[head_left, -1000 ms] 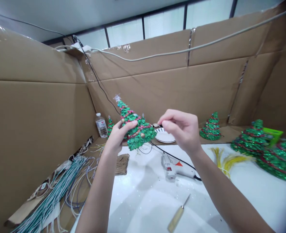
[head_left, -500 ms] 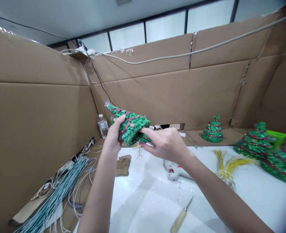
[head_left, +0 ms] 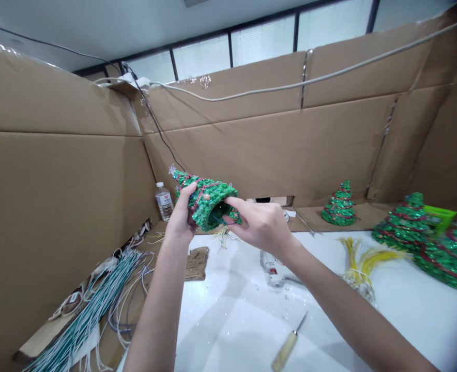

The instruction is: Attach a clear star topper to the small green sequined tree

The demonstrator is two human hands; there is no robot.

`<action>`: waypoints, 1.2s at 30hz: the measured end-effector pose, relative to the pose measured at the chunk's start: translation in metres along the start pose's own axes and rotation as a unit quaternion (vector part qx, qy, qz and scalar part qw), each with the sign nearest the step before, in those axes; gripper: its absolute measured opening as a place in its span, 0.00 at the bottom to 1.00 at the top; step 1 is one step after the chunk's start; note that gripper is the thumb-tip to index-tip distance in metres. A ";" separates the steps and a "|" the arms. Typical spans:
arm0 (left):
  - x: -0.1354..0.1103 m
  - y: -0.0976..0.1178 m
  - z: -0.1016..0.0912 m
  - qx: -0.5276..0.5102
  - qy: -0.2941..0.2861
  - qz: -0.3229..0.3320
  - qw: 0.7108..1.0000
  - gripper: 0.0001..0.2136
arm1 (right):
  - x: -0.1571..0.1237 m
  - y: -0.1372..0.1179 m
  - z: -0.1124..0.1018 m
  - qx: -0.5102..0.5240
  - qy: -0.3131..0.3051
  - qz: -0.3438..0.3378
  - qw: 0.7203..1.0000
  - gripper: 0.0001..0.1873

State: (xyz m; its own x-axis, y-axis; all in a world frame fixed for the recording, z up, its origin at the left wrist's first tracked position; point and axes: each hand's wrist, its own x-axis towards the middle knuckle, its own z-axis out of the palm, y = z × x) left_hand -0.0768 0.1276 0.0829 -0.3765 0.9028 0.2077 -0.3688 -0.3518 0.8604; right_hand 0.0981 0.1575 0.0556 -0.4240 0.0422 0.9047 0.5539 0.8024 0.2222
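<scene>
Enclosure: brown cardboard walls (head_left: 58, 196) surround a white glittery tabletop (head_left: 232, 320).
Wires: a bundle of green and white wires (head_left: 92, 310) lies along the left wall.
Finished trees: glittery green cone trees (head_left: 407, 227) stand at the right, one more (head_left: 339, 204) at the back.
Held tree: a green sequinned cone tree with red trim (head_left: 203, 199) is raised above the table, tipped sideways, hollow base facing the camera.
Left hand (head_left: 182, 217): closed around the tree's side.
Right hand (head_left: 263, 227): fingers pinching the base rim.
Glue gun: a white glue gun (head_left: 273, 268) lies below.
Bottle: a clear plastic water bottle (head_left: 163, 200) stands in the corner; its contents cannot be told.
</scene>
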 end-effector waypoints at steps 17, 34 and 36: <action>0.000 0.006 -0.005 -0.010 -0.015 0.017 1.000 0.17 | 0.005 0.011 -0.014 0.223 -0.143 -0.029 0.964 0.19; -0.032 -0.024 -0.011 0.154 -0.096 -0.024 0.983 0.19 | -0.087 -0.019 -0.039 0.296 -0.285 -0.018 0.911 0.18; -0.048 -0.029 -0.020 0.178 -0.104 -0.022 0.978 0.20 | -0.106 -0.030 -0.049 0.305 -0.312 -0.023 0.899 0.22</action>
State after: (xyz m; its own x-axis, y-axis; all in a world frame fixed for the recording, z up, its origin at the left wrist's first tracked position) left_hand -0.0657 0.0897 0.0388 -0.1728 0.9590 0.2248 -0.0471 -0.2360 0.9706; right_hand 0.1613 0.1001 -0.0295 -0.8617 0.1745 0.4764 0.1101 0.9809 -0.1602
